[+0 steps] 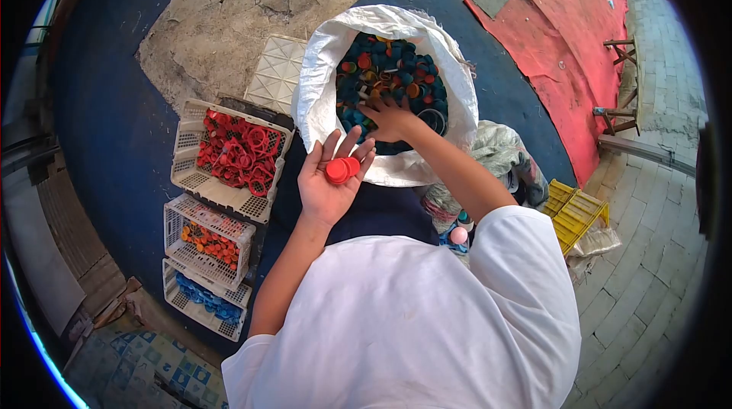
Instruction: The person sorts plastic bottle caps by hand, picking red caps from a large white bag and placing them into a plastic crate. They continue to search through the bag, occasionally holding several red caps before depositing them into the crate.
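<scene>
A large white sack [316,81] stands open in front of me, filled with dark green, red and orange caps [370,66]. Palm up at the sack's near left rim, my left hand [332,180] holds red caps [342,170] on its palm and fingers. My right hand [393,118] reaches inside the sack with its fingers spread over the caps. Whether any cap is under those fingertips is hidden.
Three pale crates hold red pieces [240,151], orange pieces [210,245] and blue pieces [207,298] at the left. Right of me are a stuffed bag [496,146] and a yellow crate [572,211]. Wooden stools [621,113] stand far right.
</scene>
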The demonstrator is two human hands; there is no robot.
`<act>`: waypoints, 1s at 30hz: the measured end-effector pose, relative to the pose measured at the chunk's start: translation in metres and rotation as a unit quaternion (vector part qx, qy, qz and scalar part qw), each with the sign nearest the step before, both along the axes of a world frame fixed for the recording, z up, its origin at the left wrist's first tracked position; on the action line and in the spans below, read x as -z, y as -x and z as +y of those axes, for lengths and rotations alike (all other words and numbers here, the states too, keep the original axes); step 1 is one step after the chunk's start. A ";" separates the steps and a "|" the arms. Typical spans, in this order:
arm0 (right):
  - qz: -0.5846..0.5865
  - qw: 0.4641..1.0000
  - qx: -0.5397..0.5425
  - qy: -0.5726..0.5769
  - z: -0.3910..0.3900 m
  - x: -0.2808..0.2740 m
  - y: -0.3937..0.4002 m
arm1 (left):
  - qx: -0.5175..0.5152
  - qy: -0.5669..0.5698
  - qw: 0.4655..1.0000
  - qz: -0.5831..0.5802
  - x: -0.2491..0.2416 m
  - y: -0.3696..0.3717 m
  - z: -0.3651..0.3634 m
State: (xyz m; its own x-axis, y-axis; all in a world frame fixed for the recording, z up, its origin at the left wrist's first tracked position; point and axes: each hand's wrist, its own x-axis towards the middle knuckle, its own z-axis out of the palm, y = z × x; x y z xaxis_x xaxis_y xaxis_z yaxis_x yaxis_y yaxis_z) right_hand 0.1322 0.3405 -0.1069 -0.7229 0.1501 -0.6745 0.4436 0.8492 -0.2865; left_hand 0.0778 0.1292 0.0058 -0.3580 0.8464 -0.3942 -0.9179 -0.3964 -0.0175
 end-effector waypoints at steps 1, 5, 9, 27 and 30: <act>-0.008 1.000 -0.005 -0.009 0.001 -0.004 -0.010 | -0.001 0.000 1.000 0.000 0.000 0.000 -0.002; -0.053 0.998 0.000 -0.036 0.011 -0.034 -0.033 | -0.003 0.000 1.000 0.001 0.003 0.001 -0.004; -0.055 0.995 0.078 -0.043 0.035 -0.047 -0.030 | -0.007 0.005 1.000 -0.004 0.004 0.003 -0.006; 0.150 0.938 0.295 -0.102 0.086 0.082 0.112 | -0.014 0.019 1.000 0.002 0.010 0.000 -0.011; 0.200 0.928 0.284 -0.132 0.082 0.089 0.115 | -0.013 0.014 1.000 0.001 0.010 -0.002 -0.010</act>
State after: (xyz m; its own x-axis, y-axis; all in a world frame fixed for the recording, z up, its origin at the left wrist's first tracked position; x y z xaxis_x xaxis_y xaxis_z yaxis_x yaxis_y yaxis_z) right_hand 0.0170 0.4226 -0.1955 -0.6603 0.7064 -0.2549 0.7452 0.5743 -0.3389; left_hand 0.0794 0.1188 -0.0047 -0.3800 0.8257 -0.4168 -0.9077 -0.4197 -0.0039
